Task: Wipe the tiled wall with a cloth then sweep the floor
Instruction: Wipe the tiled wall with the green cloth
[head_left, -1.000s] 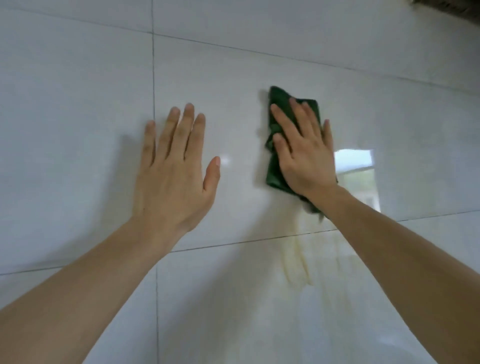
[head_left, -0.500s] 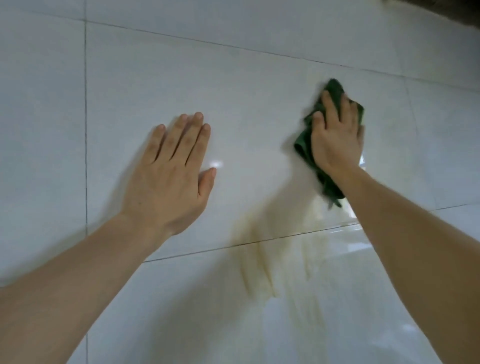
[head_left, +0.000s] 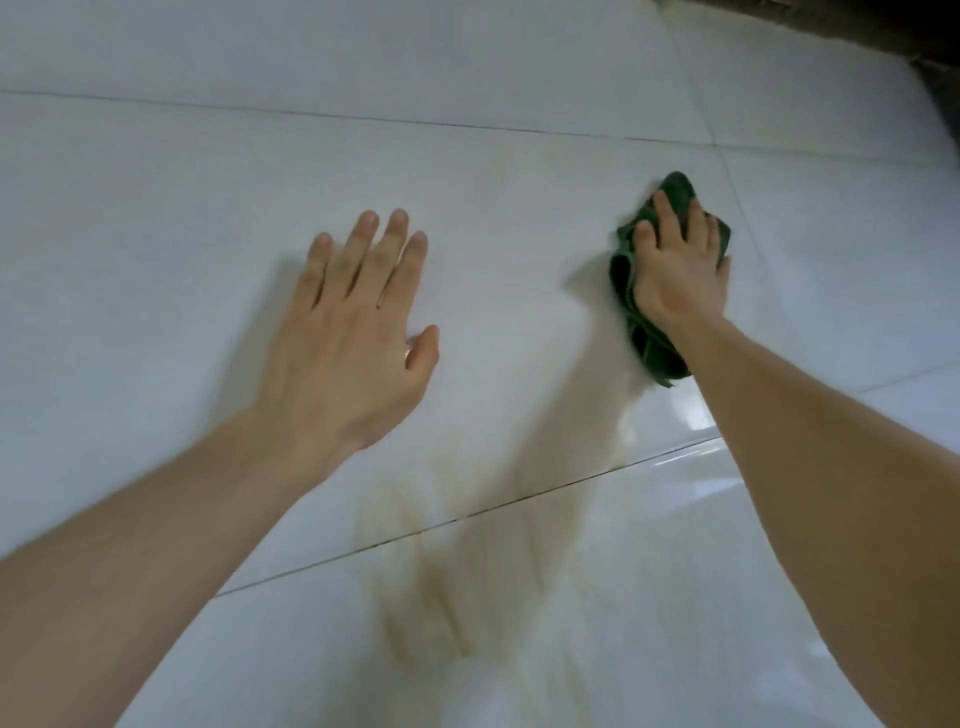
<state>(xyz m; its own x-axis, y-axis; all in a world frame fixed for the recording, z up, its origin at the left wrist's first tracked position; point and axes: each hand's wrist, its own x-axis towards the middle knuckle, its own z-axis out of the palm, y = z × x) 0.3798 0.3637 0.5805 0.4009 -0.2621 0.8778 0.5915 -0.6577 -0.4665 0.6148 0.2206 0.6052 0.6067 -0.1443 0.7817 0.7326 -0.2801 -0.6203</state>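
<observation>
A white glossy tiled wall (head_left: 208, 182) fills the view. My right hand (head_left: 680, 275) presses a bunched dark green cloth (head_left: 652, 353) against the wall at the right, with the fingers bent over the cloth's top. The cloth's tail hangs out below my wrist. My left hand (head_left: 353, 332) lies flat on the wall left of centre, fingers straight and together, holding nothing. Yellowish-brown smears (head_left: 415, 597) run down the tiles below and between my hands.
Dark grout lines (head_left: 519, 501) cross the wall, one sloping under my hands. A rough dark edge (head_left: 857, 26) shows at the top right corner. A bright reflection (head_left: 696, 415) sits by my right forearm.
My right hand has slid the cloth rightward across the wall, and the cloth has gone from flat to bunched. The view has shifted, so my left hand appears further right in the frame.
</observation>
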